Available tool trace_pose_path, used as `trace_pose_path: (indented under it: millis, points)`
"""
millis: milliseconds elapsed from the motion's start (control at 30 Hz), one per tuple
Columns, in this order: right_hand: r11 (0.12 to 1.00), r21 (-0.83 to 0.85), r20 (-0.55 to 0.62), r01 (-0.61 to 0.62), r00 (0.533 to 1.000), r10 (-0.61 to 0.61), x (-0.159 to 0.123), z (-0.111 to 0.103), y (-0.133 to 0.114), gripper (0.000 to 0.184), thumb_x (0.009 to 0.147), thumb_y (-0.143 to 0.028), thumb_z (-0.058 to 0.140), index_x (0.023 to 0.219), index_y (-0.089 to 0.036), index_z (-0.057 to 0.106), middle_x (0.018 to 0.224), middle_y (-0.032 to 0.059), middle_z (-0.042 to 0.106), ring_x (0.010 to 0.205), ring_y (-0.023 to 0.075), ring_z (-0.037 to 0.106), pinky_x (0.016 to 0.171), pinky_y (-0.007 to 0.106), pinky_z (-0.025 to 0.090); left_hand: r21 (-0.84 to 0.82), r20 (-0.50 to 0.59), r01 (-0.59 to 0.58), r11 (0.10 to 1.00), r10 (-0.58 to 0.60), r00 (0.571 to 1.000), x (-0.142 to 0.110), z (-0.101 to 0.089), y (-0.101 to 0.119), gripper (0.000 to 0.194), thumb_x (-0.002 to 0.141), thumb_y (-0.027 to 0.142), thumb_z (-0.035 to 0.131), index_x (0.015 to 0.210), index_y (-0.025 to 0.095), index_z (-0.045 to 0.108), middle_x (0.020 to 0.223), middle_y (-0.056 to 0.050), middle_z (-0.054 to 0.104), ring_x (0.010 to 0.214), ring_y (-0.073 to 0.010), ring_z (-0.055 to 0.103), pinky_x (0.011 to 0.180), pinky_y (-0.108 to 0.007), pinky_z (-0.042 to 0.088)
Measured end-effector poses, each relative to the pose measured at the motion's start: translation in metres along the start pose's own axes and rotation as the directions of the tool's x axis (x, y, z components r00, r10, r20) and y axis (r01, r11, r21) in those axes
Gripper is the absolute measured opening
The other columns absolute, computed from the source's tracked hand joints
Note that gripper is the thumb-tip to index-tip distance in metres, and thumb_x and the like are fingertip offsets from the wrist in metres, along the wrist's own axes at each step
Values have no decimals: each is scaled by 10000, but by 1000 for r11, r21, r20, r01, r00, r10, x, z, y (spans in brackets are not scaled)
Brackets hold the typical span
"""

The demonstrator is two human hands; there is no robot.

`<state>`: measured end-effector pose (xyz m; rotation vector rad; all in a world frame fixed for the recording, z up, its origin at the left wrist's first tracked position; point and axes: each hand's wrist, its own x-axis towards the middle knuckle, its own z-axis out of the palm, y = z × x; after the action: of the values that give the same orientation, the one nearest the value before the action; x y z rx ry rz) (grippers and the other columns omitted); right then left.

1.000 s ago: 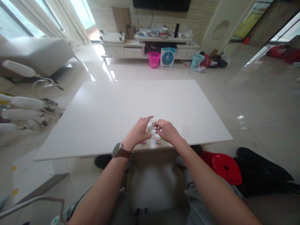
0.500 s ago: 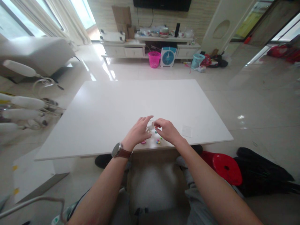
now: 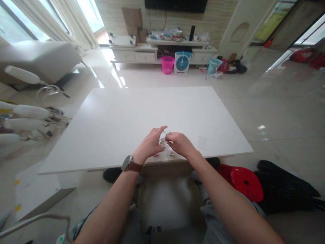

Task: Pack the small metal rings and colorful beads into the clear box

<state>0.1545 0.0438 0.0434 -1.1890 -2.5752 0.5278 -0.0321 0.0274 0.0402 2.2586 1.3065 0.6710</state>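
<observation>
A small, clear, seemingly plastic container is positioned between the 2 hands, near the close edge of the white rectangular counter; whether it is rested there or lifted cannot be told. The left hand is curved around it, thumb and forefinger spread. The fingers of the right hand are drawn together at its right side; whether anything is pinched is hidden. Close handwork at the container appears to be in hand, so a steady left hand and small, precise right-hand movements seem called for. Tiny pink pieces and a small multicoloured cluster are left close by, a thin, clear square sheet farther right.
</observation>
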Motion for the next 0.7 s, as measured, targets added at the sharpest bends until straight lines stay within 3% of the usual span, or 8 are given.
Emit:
trace_pose_path:
  millis: [167,300,433,700]
  points:
    - [999,-28,40,39,998,-38,1,-2,-1,169,881,-41,555,886,-162,673,946,78,694,911,188,597,815,277,408,-39,17,34,999,-33,999,-1,-1,-1,821,688,112,665,1452,244,392,1290,-95,604,1182,-272,556,1012,-448,502]
    - [997,26,-49,70,996,-68,-5,-8,8,130,868,-66,610,893,-173,679,903,51,652,897,184,573,806,279,404,-48,19,56,997,-55,998,-2,-3,-4,846,671,129,698,1453,235,393,1271,-107,602,1188,-284,555,1005,-452,500]
    - [999,34,-115,7,993,-3,-9,-9,20,31,852,-145,685,865,-172,695,903,51,620,905,191,559,827,297,413,-39,17,63,997,-62,998,-2,-5,-4,855,660,106,686,1453,244,396,1261,-103,601,1167,-281,557,975,-441,517]
    - [999,-36,7,-10,1000,10,-6,-3,11,55,870,-173,690,843,-174,738,918,56,603,923,189,569,818,294,428,-3,36,25,1000,-25,999,-3,-4,-3,830,662,75,643,1440,247,407,1309,-94,594,1170,-275,545,980,-440,519]
